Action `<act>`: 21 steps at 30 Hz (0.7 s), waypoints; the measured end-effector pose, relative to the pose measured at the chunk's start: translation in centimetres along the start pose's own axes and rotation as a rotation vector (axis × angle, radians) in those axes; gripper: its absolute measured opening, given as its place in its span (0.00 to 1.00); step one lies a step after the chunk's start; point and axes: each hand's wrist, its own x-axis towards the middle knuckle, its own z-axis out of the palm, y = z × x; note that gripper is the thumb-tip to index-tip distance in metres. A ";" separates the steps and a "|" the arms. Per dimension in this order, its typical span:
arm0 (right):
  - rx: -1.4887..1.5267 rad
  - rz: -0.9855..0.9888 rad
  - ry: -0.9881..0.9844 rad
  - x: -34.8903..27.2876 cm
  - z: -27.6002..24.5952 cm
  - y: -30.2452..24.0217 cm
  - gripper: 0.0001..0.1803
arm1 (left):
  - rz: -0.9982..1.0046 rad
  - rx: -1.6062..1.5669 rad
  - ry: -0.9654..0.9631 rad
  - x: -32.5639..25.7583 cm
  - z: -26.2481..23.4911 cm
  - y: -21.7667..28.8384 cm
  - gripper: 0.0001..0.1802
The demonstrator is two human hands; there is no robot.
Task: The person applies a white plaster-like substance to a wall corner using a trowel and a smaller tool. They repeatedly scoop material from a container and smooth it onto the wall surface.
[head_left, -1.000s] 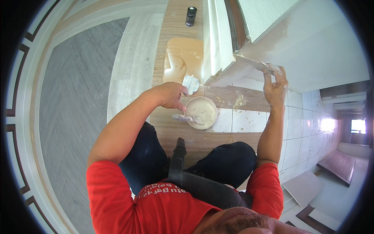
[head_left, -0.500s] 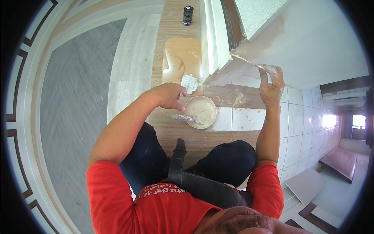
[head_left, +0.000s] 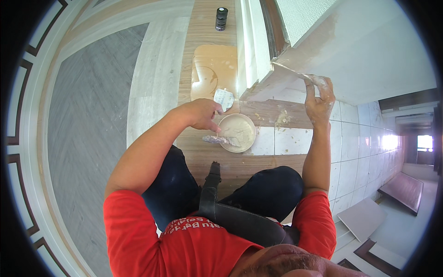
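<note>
A round pale bowl (head_left: 251, 123) of off-white paste stands on the floor before my knees. Across its near-left rim lies a paste-crusted spatula (head_left: 221, 140), blade in the paste. My left hand (head_left: 205, 114) is beside the bowl's left rim, fingers apart and holding nothing; whether a fingertip touches the rim I cannot tell. Off to the right, my right hand (head_left: 320, 99) is raised and closed on a thin, paste-smeared scraper (head_left: 295, 73), seen nearly edge-on. Its far end meets the lower corner of the white wall (head_left: 364, 60).
Beyond the bowl lie a whitish flat scrap (head_left: 224, 99) and a tan plastic container (head_left: 214, 69). A dark bottle (head_left: 221, 19) stands farther off. Crumbs of paste dot the wood-look strip (head_left: 263, 111) and white tiles (head_left: 295, 141). A black strap (head_left: 210, 189) crosses my lap.
My right hand and the scraper have shifted very slightly left along the wall's edge. The left hand, bowl and spatula look the same.
</note>
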 end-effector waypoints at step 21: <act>0.038 0.163 0.155 -0.8 -1.2 -0.3 0.10 | -0.067 -0.014 -0.014 -0.7 -0.7 -0.3 0.40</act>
